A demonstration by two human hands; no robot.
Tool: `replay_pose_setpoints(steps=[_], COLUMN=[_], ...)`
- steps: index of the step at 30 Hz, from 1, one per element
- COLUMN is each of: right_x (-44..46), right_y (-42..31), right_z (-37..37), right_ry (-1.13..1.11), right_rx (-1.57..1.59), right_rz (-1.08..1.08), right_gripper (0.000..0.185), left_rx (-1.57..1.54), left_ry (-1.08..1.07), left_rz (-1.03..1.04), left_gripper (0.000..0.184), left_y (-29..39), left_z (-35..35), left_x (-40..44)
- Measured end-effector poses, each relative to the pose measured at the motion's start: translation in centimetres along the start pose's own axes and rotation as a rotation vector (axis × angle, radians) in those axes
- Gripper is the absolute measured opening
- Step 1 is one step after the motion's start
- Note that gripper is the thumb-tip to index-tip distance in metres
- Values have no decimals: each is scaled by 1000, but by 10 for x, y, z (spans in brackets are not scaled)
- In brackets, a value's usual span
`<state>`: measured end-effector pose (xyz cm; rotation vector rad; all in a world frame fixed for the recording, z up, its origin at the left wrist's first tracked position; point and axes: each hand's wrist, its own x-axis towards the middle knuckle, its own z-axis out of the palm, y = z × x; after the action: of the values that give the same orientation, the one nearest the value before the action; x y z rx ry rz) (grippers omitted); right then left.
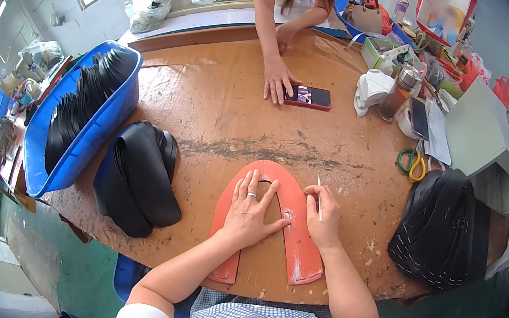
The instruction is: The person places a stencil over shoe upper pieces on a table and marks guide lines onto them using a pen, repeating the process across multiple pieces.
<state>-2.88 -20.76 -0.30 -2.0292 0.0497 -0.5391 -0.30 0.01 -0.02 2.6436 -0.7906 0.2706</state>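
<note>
Though phone (pixel 319 99) illegible, U-piece (pixel 290 193) under flat L hand (pixel 248 210), prob. pen (pixel 320 199) in R hand (pixel 325 222)

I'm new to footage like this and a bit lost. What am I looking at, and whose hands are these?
There's no robot here: one camera, worn on a person's head, looks forward and down. The wearer's left hand lies spread over a red horseshoe-shaped piece; their right hand holds a thin white pen-like tool. On the brown table lie black pieces on the left and more on the right. A blue bin of black pieces sits at the left edge. Opposite, another person's hand is at a phone.
</note>
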Motion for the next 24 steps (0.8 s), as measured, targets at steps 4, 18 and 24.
replay_pose_setpoints(steps=[4,18,24], right_x=[0,0,1], right_y=[-1,0,-1], right_z=[-1,0,0], right_ry=[-4,-7,-9], right_rx=[-15,-16,-9], right_rz=[-5,-3,12], right_gripper=[12,12,12], left_rx=[-8,-37,-32], left_ry=[-5,-20,-23], left_rz=[-6,-11,-5], left_gripper=[99,100,101], left_y=[0,-1,-1], left_z=[-1,0,1], left_x=[0,0,0])
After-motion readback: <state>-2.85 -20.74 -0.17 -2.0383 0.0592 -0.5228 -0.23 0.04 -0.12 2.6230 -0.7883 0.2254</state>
